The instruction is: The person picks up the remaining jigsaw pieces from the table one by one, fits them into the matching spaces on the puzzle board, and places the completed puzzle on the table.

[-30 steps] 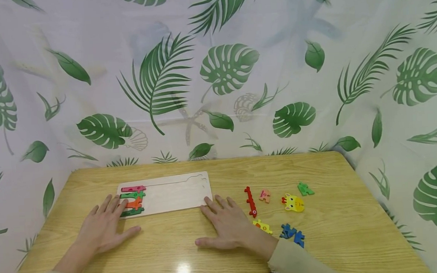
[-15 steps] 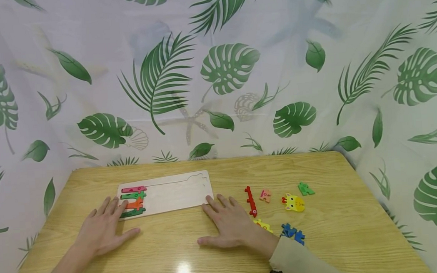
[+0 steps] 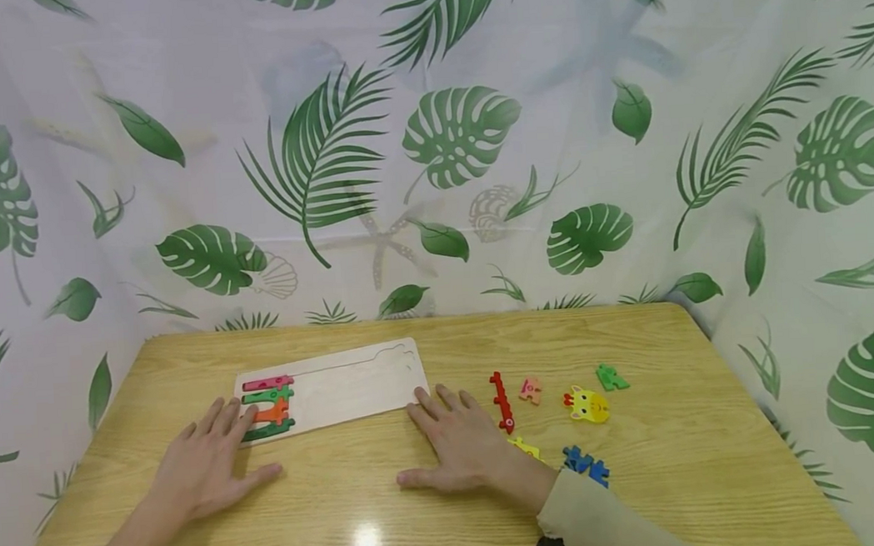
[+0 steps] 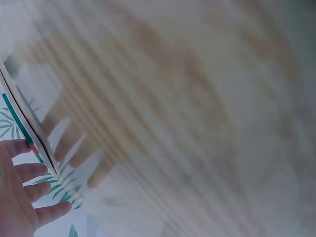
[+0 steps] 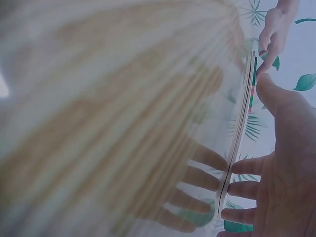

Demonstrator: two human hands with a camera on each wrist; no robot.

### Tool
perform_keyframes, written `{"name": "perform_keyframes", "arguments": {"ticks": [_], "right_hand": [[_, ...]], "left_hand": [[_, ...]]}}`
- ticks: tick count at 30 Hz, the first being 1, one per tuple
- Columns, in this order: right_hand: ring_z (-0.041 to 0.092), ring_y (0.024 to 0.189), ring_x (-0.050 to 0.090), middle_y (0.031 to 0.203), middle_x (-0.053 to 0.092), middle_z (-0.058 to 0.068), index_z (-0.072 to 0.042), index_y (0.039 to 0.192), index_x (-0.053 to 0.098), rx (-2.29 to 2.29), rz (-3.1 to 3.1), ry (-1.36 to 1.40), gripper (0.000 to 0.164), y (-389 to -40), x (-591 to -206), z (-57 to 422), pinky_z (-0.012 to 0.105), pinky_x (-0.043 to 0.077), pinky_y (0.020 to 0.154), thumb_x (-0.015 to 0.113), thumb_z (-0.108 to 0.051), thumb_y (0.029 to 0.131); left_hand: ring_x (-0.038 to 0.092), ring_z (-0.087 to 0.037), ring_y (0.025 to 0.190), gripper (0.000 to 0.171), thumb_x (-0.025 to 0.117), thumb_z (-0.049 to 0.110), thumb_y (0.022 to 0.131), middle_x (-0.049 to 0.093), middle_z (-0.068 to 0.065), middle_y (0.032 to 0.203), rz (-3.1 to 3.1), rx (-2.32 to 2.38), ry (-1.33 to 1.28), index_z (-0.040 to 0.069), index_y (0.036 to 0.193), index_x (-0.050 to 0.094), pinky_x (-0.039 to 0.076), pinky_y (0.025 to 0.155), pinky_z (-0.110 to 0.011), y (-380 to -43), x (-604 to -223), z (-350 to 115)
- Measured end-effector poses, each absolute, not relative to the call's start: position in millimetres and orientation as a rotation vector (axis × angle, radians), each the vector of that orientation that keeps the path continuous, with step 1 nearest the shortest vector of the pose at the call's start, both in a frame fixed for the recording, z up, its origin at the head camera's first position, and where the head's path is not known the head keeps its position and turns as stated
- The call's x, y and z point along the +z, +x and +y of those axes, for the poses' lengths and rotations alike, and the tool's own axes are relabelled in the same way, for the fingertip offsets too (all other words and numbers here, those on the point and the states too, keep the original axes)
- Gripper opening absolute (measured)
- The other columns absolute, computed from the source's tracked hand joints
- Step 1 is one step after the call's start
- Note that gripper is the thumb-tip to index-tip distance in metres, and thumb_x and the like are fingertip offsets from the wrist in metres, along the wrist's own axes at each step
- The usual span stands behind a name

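Observation:
A pale wooden puzzle board [image 3: 353,382] lies slightly turned on the table, its right end farther back. My left hand [image 3: 204,467] is at the board's left end, fingers spread and fingertips at its edge beside the fitted pieces. My right hand [image 3: 463,447] lies by the near right corner, fingers extended and fingertips at the rim. In the tray's left part sit a pink piece [image 3: 263,384], a green piece [image 3: 264,395], an orange piece [image 3: 271,412] and a dark green piece [image 3: 270,430]. In the right wrist view, the board's edge [image 5: 237,143] is seen side-on against the fingertips.
Loose pieces lie to the right: a red strip [image 3: 502,403], a pink piece [image 3: 530,390], a yellow giraffe head [image 3: 588,406], a green piece [image 3: 611,377] and blue pieces [image 3: 586,464]. A yellow piece [image 3: 524,447] is partly hidden by my right wrist. A leaf-patterned cloth [image 3: 431,181] rises behind the table.
The board has turned slightly counterclockwise: its left end has come nearer and its right end has moved back. Both hands shift a little with it; the loose pieces stay put.

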State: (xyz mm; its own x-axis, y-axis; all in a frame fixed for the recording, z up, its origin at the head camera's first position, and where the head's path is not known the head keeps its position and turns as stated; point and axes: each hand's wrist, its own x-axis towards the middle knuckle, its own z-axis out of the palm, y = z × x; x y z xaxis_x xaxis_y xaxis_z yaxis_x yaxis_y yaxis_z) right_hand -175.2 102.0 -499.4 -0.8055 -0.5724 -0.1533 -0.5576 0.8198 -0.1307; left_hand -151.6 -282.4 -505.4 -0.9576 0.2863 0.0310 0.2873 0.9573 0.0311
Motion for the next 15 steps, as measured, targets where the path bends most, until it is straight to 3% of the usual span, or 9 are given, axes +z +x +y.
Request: {"name": "perform_keyframes", "arguments": {"ticks": [15], "right_hand": [[0.042, 0.160, 0.033, 0.174, 0.033, 0.010, -0.017, 0.162, 0.041, -0.141, 2.846, -0.858, 0.102, -183, -500, 102, 0.062, 0.034, 0.127, 0.046, -0.087, 0.089]], "left_hand": [[0.043, -0.051, 0.151, 0.102, 0.058, 0.083, 0.088, 0.048, -0.026, 0.162, -3.091, -0.074, -0.445, 0.006, 0.154, 0.053, 0.047, 0.111, -0.072, -137, -508, -280]]}}
